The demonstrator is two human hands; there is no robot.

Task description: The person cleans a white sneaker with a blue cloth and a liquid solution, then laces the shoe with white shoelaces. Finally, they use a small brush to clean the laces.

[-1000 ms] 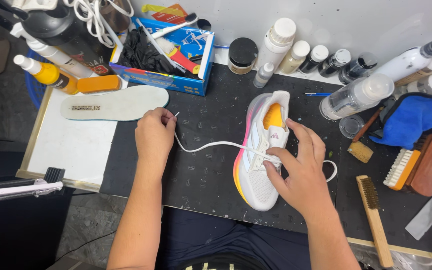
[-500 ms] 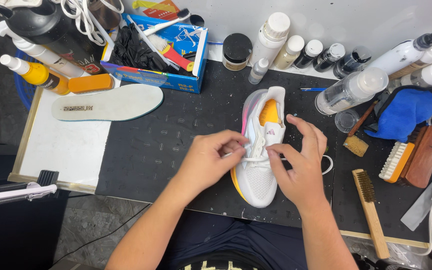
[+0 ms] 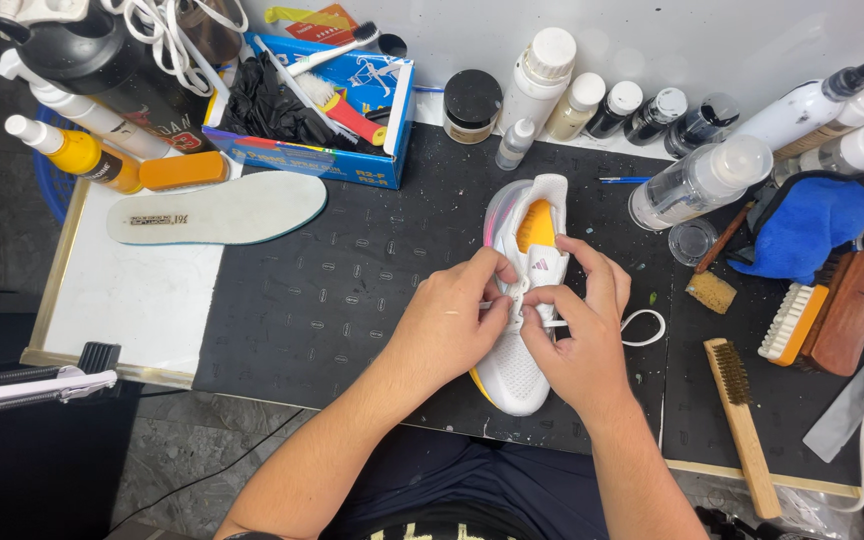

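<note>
Black mat (image 3: 332,300), both hands closer together now, left hand (image 3: 452,325) and right hand (image 3: 577,330) pinching lace (image 3: 642,325) over sneaker (image 3: 522,370)

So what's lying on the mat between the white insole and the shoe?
Nothing: the head view shows only bare black mat between the insole and the shoe.

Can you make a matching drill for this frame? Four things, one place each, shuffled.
Things:
1. white sneaker
2. white insole
3. blue cloth
4. long wooden brush

Places:
A. far right, beside the clear bottle
B. under both hands, mid-mat
C. lower right, near the table edge
D. left, on the white board

Pairs: 1-B, 2-D, 3-A, 4-C
</note>
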